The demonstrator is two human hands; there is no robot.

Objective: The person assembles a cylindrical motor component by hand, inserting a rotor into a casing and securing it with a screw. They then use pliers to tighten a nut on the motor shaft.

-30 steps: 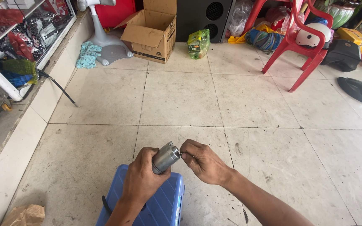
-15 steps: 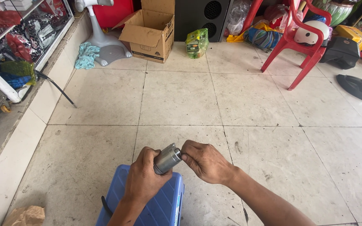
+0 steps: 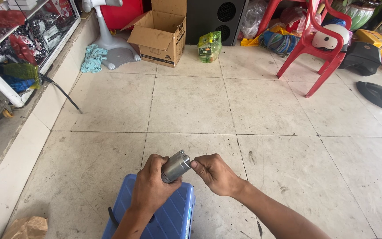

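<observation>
Left hand (image 3: 150,188) grip around metal cylinder (image 3: 175,166), right hand (image 3: 215,174) fingertips at its end.

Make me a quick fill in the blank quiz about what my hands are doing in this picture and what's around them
1. The left hand grips a ____ metal cylinder.
2. The right hand pinches the cylinder's ____ end.
3. Below the hands sits a plastic case coloured ____.
4. Beyond them, on the tiled floor, a cardboard box stands with its flaps ____.

Missing words: grey; far; blue; open
</observation>
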